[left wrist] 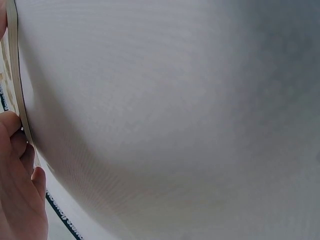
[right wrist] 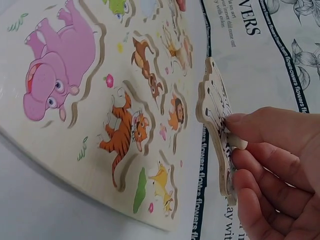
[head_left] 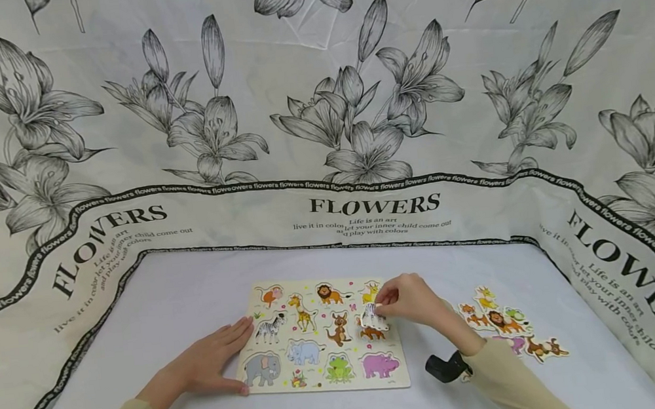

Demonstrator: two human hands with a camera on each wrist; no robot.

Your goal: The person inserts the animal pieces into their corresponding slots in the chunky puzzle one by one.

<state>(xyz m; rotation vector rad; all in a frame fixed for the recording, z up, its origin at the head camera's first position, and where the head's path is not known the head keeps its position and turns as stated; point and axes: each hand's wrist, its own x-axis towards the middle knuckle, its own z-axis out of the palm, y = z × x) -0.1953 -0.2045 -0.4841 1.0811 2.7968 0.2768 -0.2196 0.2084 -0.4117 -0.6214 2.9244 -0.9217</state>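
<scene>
A wooden animal puzzle board (head_left: 296, 284) lies on the white cloth, its recesses showing pictures of animals. My left hand (head_left: 212, 359) rests at the board's left side, fingers extended against the edge and thumb at the lower left corner. In the left wrist view, part of the left hand (left wrist: 20, 185) touches the board's edge. My right hand (head_left: 414, 301) pinches a zebra puzzle piece (head_left: 372, 319) above the board's right side, partly covering the tiger picture. In the right wrist view, thumb and fingers grip the zebra piece by its small knob (right wrist: 237, 141), tilted and apart from the board.
Several loose animal pieces lie in a cluster to the right, including a lion piece (head_left: 497, 322) and a kangaroo piece (head_left: 545, 348). A black device (head_left: 445, 367) sits by the right wrist. Flower-printed fabric (head_left: 375, 206) rises behind and at both sides.
</scene>
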